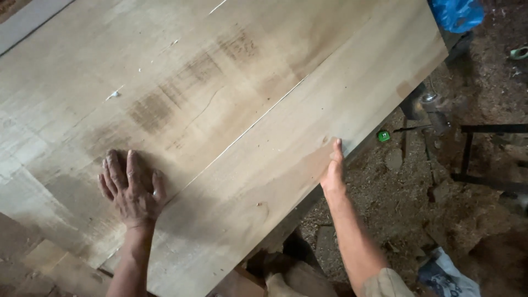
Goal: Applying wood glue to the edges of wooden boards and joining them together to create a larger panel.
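Fingers (118, 170) of the left hand (132, 192) are spread apart and pressed flat on the wide wooden board (231, 110), just beside a pale seam line (247, 129) running off to their right. Fingers (336, 157) of the right hand (334, 173) are held together, straight, against the board's right edge, well apart from the left ones. Beyond them, a small green object (384, 136) is seen on the sawdust-strewn floor (396, 203), and a blue bag (456, 14) farther off.
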